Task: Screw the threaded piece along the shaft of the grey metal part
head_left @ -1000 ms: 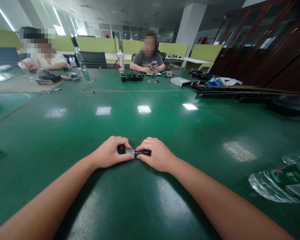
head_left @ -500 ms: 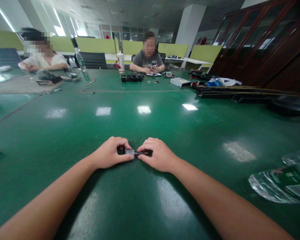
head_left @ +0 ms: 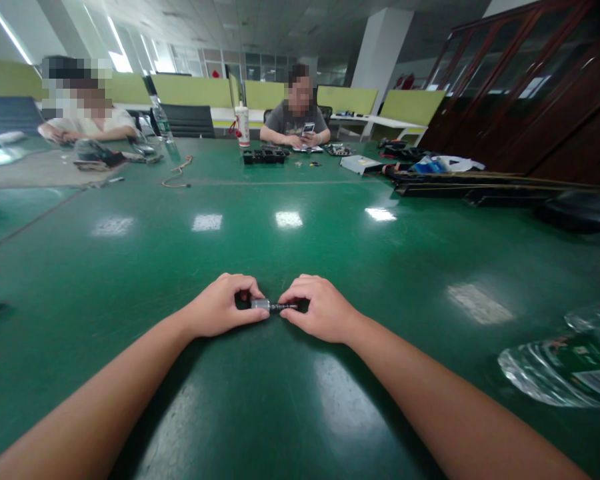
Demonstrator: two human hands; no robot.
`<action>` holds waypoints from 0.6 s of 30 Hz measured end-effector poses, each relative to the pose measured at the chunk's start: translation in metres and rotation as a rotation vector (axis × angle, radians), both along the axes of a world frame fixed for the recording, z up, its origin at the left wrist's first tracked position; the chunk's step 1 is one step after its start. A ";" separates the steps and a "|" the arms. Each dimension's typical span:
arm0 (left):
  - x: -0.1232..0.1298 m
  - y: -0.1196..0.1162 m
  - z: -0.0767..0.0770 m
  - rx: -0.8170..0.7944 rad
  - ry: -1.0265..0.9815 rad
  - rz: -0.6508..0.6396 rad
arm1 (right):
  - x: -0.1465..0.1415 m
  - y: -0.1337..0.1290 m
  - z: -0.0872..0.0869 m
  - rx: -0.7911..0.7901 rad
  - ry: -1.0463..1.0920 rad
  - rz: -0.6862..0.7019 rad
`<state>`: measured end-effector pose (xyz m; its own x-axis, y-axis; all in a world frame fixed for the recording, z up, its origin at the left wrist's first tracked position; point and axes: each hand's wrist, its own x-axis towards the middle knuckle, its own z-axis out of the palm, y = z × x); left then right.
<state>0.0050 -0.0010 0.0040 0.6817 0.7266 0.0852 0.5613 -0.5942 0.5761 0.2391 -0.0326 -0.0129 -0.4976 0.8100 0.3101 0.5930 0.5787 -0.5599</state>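
Observation:
Low over the green table (head_left: pixel 280 253), near the middle of the view, a small slim part (head_left: pixel 261 305) lies level between my two hands. It has a grey cylinder at its left end and a dark, ridged shaft to the right. My left hand (head_left: pixel 229 305) pinches the grey cylinder between thumb and fingers. My right hand (head_left: pixel 317 308) has thumb and fingertips closed around the dark shaft, whose tip shows inside the curl of the hand. A short stretch of shaft is visible between the two hands.
Clear plastic bottles (head_left: pixel 563 370) lie at the right edge. Across the table sit two people, one holding a phone (head_left: pixel 308 129). A black device (head_left: pixel 265 156), a white bottle (head_left: pixel 242 125), a cord (head_left: pixel 177 175) and long black parts (head_left: pixel 480 185) lie or stand toward the far side.
My right hand has shifted slightly right along the shaft, so more of the shaft shows between my hands. My left hand has hardly moved.

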 end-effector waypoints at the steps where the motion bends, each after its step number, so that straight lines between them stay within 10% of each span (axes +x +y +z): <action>1: 0.000 0.000 0.000 0.001 0.001 0.001 | 0.001 0.000 0.000 0.001 -0.003 -0.001; 18: -0.003 0.000 -0.001 -0.054 -0.062 0.067 | 0.010 0.007 -0.001 0.011 0.010 -0.042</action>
